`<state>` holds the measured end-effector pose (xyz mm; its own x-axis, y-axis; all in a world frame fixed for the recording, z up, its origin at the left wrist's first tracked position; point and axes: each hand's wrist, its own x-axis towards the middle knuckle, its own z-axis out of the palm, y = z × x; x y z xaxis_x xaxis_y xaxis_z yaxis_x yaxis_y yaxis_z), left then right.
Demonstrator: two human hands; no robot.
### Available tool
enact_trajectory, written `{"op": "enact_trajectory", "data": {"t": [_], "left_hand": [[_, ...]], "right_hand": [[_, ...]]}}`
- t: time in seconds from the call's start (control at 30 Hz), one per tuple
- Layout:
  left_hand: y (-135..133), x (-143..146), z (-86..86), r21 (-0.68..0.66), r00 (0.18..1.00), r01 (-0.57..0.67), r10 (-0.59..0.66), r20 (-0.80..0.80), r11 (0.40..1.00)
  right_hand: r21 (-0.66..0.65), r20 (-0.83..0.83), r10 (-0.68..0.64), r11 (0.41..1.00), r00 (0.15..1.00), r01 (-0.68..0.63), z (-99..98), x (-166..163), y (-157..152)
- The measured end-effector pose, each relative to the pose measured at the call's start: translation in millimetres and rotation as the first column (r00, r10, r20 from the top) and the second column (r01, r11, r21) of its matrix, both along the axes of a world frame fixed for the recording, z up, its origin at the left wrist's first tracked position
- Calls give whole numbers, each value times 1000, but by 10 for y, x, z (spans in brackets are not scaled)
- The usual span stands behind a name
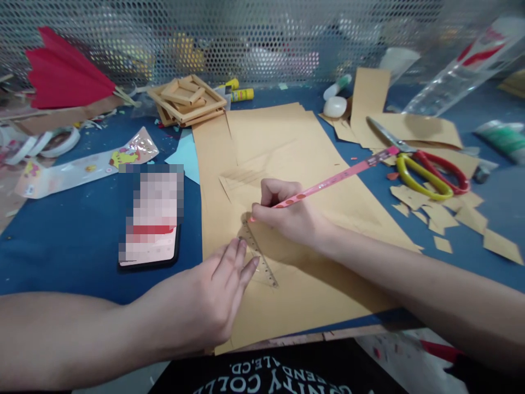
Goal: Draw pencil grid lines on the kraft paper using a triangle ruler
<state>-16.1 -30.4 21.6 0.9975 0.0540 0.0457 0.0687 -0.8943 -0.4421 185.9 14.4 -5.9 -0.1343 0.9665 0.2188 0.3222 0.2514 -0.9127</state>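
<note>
My right hand (pixel 287 210) is closed in a writing grip around a long pink pencil (pixel 340 175). Its tip meets the brown paper (pixel 320 290) beside the upper end of a clear ruler (pixel 266 265). My left hand (pixel 225 282) lies over the ruler's left side, fingers stretched out and pressing it flat on the paper; that side's shape is hidden. Faint pencil lines (pixel 262 167) cross the upper part of the sheet, which lies on other brown sheets.
Left of the paper lies a phone (pixel 153 219). Small cardboard frames (pixel 188 101) and a yellow glue stick (pixel 241 94) lie beyond. Scissors (pixel 426 169) with red and yellow handles rest among paper scraps (pixel 467 219) on the right. A plastic bottle (pixel 455 71) stands behind.
</note>
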Motion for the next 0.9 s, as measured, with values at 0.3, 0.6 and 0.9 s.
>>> {"op": "enact_trajectory", "data": {"t": [0.3, 0.6, 0.9], "left_hand": [[9, 23, 22, 54, 999, 33, -30, -45, 998], [8, 38, 23, 66, 998, 37, -33, -55, 997], [-6, 20, 33, 86, 997, 40, -33, -74, 995]], "right_hand": [[-113, 15, 93, 989, 996, -90, 97, 86, -177], [-227, 40, 138, 966, 990, -125, 170, 171, -499], [-251, 28, 141, 959, 990, -129, 156, 192, -517]]}}
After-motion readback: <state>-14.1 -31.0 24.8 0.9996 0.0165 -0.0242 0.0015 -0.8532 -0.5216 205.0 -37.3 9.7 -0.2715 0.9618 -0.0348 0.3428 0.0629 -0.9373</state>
